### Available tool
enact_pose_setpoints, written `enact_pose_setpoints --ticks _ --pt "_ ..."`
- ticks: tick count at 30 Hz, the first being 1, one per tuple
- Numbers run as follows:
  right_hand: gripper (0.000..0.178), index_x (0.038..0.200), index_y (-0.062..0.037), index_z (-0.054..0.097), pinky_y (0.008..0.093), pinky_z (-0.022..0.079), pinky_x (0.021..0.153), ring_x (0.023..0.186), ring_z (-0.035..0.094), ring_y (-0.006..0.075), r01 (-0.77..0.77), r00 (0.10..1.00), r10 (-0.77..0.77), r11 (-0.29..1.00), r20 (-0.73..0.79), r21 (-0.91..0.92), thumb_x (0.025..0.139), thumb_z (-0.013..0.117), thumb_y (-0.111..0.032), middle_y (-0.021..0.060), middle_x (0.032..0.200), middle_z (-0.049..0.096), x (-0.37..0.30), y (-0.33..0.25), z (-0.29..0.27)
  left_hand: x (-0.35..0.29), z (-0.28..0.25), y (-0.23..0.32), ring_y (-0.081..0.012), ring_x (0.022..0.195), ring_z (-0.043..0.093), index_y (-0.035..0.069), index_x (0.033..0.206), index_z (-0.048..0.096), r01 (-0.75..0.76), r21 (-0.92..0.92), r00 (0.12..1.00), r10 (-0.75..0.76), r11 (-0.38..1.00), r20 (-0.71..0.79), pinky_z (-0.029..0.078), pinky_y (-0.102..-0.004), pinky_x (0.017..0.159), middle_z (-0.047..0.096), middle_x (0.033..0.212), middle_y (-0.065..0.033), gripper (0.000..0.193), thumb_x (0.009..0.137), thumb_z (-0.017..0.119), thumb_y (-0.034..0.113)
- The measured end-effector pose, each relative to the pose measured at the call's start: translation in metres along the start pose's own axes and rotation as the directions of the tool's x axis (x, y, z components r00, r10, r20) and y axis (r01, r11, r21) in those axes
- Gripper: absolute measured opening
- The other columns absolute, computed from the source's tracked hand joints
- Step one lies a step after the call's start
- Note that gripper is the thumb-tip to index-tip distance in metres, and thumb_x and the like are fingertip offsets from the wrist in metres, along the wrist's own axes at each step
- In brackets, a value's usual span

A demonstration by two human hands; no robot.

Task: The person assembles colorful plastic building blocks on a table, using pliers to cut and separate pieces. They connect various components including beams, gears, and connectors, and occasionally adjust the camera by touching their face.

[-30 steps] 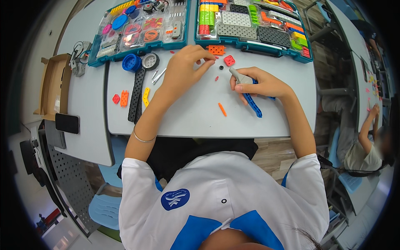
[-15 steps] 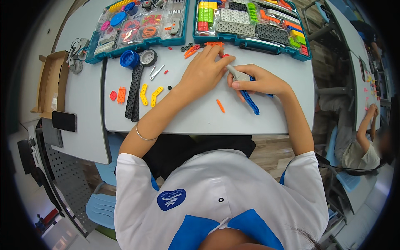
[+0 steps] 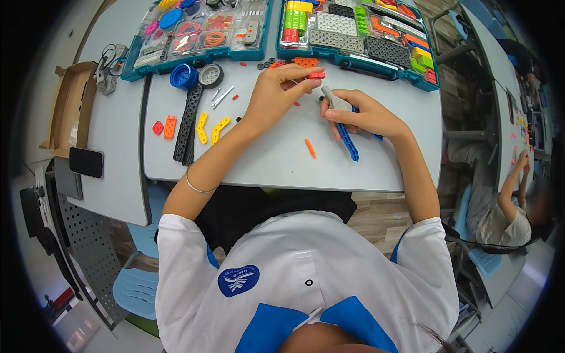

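My left hand (image 3: 275, 97) pinches a small red building piece (image 3: 316, 75) between thumb and fingertips, above the table near the right case. My right hand (image 3: 371, 112) is wrapped round a plier-like tool with a grey head (image 3: 338, 103) and blue perforated handles (image 3: 348, 144). The tool's grey tip points up toward the red piece but stands apart from it. Below the hands lies a slim orange piece (image 3: 310, 148). Just beyond the left hand, an orange perforated piece (image 3: 305, 62) rests against the case.
Two teal cases, a left one (image 3: 206, 57) and a right one (image 3: 385, 72), hold building parts at the back. Black perforated beams (image 3: 187, 132), a blue wheel (image 3: 183, 76), a grey wheel (image 3: 210, 76) and yellow angled pieces (image 3: 202, 127) lie left. A phone (image 3: 86, 162) sits further left.
The left hand and its red piece have come away from the tool's tip, and the red piece now shows clearly. The right hand still grips the tool, its handles slightly shifted.
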State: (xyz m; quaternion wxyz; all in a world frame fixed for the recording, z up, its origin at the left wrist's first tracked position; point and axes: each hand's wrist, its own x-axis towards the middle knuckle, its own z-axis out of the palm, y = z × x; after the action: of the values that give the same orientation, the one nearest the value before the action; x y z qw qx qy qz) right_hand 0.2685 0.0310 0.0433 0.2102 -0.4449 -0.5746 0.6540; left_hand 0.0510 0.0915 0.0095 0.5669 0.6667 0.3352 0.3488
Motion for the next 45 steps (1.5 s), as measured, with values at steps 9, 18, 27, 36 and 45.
enact_pose_setpoints --ticks 9,18,27,36,45 --pt "0.034 0.114 -0.0053 0.063 0.0213 0.034 0.048 0.053 0.045 0.0052 -0.06 0.997 0.059 0.998 -0.043 -0.013 0.097 0.065 -0.035 0.0034 0.069 0.066 -0.002 -0.008 0.002 -0.004 0.008 0.002 -0.0076 0.092 0.062 0.006 0.135 0.063 -0.004 -0.156 0.99 0.026 0.988 0.137 0.047 -0.0241 0.075 0.069 0.109 -0.0023 0.035 0.105 0.053 0.019" --pt "0.034 0.115 -0.0057 0.062 0.022 0.037 0.049 0.058 0.053 0.0055 0.0 1.0 0.0 0.999 -0.003 -0.047 0.098 0.065 -0.035 0.003 0.07 0.066 -0.003 -0.008 0.002 -0.007 0.005 0.001 -0.0084 0.092 0.062 0.001 0.134 0.062 0.041 -0.149 0.989 -0.019 0.988 0.144 0.049 -0.0236 0.076 0.068 0.111 -0.0051 0.034 0.103 0.055 0.012" --pt "0.031 0.11 -0.0045 0.061 0.0209 0.042 0.053 0.067 0.061 0.0063 -0.003 0.999 0.001 0.999 0.032 0.043 0.099 0.065 -0.033 0.0029 0.084 0.064 -0.002 -0.006 0.0 -0.008 0.009 0.007 -0.0123 0.086 0.068 -0.003 0.109 0.067 -0.082 0.014 0.997 0.081 0.997 0.01 0.054 -0.0244 0.072 0.07 0.1 -0.0098 0.02 0.093 0.07 0.007" --pt "0.029 0.102 -0.0073 0.059 0.021 0.038 0.053 0.062 0.051 0.005 0.031 0.997 -0.031 1.0 0.067 -0.001 0.1 0.06 -0.036 0.002 0.075 0.066 -0.004 -0.002 -0.001 -0.007 0.008 0.012 -0.0155 0.093 0.069 -0.005 0.101 0.066 -0.062 -0.11 0.997 0.065 0.992 0.03 0.058 -0.0267 0.075 0.068 0.109 -0.0148 0.016 0.091 0.072 0.006" --pt "0.027 0.102 -0.0069 0.058 0.0216 0.035 0.05 0.057 0.047 0.0049 0.045 0.996 -0.046 0.999 0.077 0.02 0.101 0.06 -0.034 0.0034 0.074 0.066 -0.004 -0.003 -0.002 -0.009 0.009 -0.001 -0.0122 0.095 0.064 0.001 0.131 0.064 0.0 -0.151 0.993 0.017 0.988 0.116 0.056 -0.0264 0.078 0.061 0.117 -0.0101 0.037 0.096 0.067 0.012"
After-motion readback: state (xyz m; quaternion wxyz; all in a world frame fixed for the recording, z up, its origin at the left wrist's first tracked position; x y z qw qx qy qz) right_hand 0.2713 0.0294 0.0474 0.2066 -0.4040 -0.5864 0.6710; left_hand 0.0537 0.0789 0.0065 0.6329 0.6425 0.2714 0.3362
